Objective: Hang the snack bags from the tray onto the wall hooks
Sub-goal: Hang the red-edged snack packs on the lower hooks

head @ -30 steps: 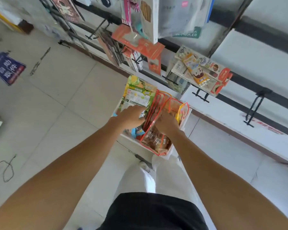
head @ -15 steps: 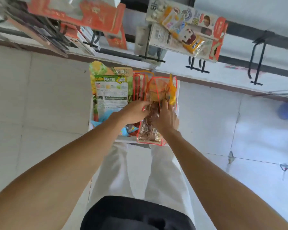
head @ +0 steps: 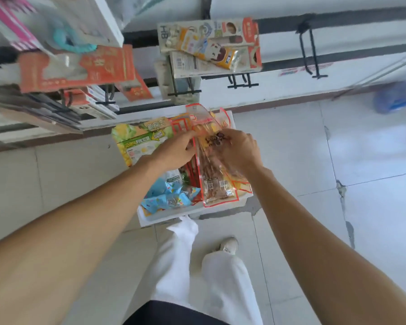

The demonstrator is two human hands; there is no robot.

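A white tray [head: 174, 214] stands on the floor by the wall, holding several snack bags. A clear red-edged snack bag [head: 217, 184] with brown sticks is lifted above the tray. My right hand [head: 238, 152] grips it near the middle. My left hand [head: 176, 148] pinches its left edge. A green and yellow bag [head: 138, 143] and blue packets [head: 165, 199] lie in the tray's left part. More red-edged bags [head: 182, 124] stand behind my hands. Empty black wall hooks [head: 311, 55] jut out at upper right, and another pair [head: 243, 82] sits near the centre.
Orange packs [head: 77, 66], a pale snack pack [head: 209, 44] and other goods hang from hooks at upper left and centre. My white trouser legs and a shoe [head: 227, 245] are below the tray. A blurred blue object [head: 396, 97] lies on the tiled floor at right.
Both hands have lifted the clear red-edged bag up out of the tray. The view has swung so the wall hooks sit more overhead.
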